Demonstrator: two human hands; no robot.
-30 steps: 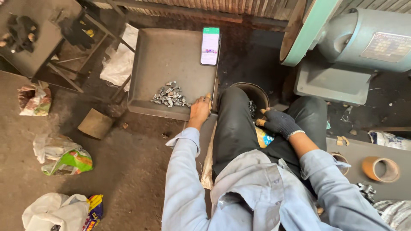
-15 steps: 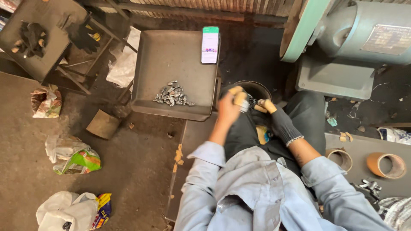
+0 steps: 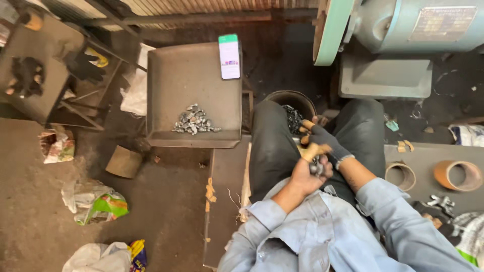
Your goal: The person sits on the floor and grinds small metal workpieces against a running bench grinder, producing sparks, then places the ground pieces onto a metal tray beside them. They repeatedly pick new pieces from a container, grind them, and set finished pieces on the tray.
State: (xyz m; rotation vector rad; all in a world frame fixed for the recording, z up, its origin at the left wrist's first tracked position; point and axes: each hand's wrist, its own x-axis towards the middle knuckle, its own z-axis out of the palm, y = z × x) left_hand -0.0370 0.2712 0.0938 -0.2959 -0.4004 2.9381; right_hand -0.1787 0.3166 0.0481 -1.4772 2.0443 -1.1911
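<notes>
Clasped over the lap: left hand [image 3: 306, 174], bare, and right hand [image 3: 325, 142], dark-gloved, closed together on small metal pieces [image 3: 317, 167]. Just ahead, dark bucket [image 3: 295, 100]; further left, metal tray [image 3: 194, 80] holding scrap pile [image 3: 194, 121] and phone [image 3: 230, 56].

A lit phone screen [image 3: 229, 56] leans on the grey tray's [image 3: 166, 75] far corner; a green-orange wrapper [image 3: 103, 207] lies crumpled on the floor.

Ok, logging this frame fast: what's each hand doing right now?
Left hand: bare, closed around small dark metal parts over the lap.
Right hand: in a dark glove, touching the same parts; whether it grips them cannot be told.
</notes>
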